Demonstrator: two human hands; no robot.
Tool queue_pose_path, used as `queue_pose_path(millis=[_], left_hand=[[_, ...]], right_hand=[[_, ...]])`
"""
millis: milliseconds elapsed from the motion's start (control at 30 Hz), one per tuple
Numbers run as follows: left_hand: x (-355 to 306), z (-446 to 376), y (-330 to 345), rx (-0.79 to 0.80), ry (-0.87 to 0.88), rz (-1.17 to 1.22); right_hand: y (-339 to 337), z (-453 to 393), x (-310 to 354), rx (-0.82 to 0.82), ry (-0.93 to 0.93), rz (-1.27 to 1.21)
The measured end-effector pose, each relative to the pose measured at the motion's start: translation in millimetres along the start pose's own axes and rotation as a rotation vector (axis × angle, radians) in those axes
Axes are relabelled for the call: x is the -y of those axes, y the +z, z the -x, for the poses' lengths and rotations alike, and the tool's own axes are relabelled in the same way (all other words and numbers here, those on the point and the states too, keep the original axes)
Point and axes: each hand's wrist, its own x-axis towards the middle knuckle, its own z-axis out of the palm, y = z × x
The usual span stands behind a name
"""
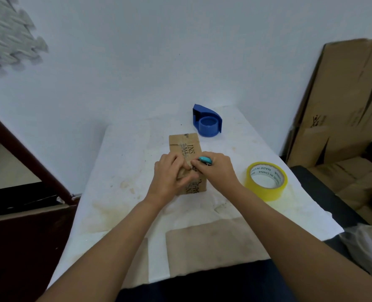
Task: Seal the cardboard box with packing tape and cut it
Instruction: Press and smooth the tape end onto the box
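2 bare hands meet on top of a small cardboard box (186, 147) at the middle of a stained white table (119, 171). The left hand (169, 175) presses the box top; the right hand (216, 171) grips a teal cutter (205, 160). A yellow tape roll (266, 182) sits just right, a blue dispenser (207, 120) behind.

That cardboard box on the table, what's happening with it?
A person is working on the small cardboard box with both hands. The left hand presses on its top, while the right hand holds a small teal cutter against it. The yellow tape roll sits to the right and a blue tape dispenser stands behind, both untouched.
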Motion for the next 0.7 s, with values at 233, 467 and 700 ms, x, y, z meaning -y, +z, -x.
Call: queue_pose_path(millis=[233, 467, 700], left_hand=[[5, 7, 2, 0.007, 0.110, -0.080], [8, 14, -3, 0.089, 0.194, -0.239], [-1, 11, 7, -0.012, 0.100, -0.170]], right_hand=[[1, 3, 1, -0.036, -0.035, 0.015], [4, 2, -2, -0.048, -0.020, 0.010], [6, 3, -2, -0.062, -0.044, 0.036]])
